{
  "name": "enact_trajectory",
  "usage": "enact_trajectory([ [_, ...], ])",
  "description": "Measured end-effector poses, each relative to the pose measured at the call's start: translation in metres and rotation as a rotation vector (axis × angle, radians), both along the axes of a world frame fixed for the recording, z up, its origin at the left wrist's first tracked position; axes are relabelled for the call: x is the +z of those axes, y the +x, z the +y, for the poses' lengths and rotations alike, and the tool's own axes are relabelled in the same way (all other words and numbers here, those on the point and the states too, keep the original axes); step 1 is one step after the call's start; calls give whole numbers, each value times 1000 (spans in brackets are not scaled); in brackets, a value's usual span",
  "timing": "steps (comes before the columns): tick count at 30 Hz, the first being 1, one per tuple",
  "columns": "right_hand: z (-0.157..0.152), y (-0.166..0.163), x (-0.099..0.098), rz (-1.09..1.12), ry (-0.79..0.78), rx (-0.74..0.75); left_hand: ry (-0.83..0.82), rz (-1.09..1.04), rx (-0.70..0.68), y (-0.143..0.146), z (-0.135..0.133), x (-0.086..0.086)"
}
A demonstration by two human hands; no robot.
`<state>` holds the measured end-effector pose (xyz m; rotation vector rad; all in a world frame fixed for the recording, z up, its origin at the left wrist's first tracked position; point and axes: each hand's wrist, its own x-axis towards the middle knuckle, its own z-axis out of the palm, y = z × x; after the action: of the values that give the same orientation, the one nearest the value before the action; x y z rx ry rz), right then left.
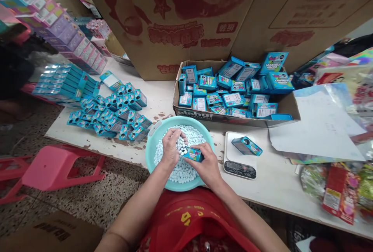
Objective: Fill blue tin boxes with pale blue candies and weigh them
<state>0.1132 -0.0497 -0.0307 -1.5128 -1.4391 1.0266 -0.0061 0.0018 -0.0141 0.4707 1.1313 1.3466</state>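
My right hand (207,163) grips a small blue candy box (192,154), tilted on its side over a turquoise basin (150,158). My left hand (171,147) is curled round several white candies (181,143) at the box's open end. Loose pale candies (182,172) fill much of the basin beneath both hands. To the right of the basin, another blue box (247,146) lies on a white digital scale (230,154). The left fingers are partly hidden behind the hand and the candies.
A cardboard tray (233,121) of blue boxes stands behind the basin. Several blue boxes with round holes (116,114) are grouped at the left. Papers (317,127) and candy bags (339,193) lie at the right. A pink stool (55,168) stands left of the table.
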Motion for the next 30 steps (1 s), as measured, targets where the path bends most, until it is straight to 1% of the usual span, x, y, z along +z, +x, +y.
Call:
enact_trajectory([
  [8, -1, 4, 4, 46, -21, -34, 41, 104, -32, 9, -3, 5],
  [12, -2, 4, 12, 54, -32, -29, 2, 145, -28, 11, -6, 13],
  [15, -3, 2, 16, 62, 10, -21, 7, 155, -15, 12, -7, 17],
  [17, -2, 1, 12, 64, 43, -19, 6, 181, -26, 15, -6, 12],
  [18, -2, 0, 8, 63, 35, -24, -10, 197, -28, 17, -5, 7],
  [22, -1, -1, -10, 57, -66, -53, -85, 201, 22, 21, -2, -12],
  [24, -4, 0, -11, 69, -64, -59, -69, 163, 29, 20, -4, -13],
  [28, -10, 3, -3, 95, -8, -67, 1, 121, 31, 21, -9, -5],
  [30, -10, 2, -2, 108, -10, -76, -10, 130, 41, 23, -10, -3],
])
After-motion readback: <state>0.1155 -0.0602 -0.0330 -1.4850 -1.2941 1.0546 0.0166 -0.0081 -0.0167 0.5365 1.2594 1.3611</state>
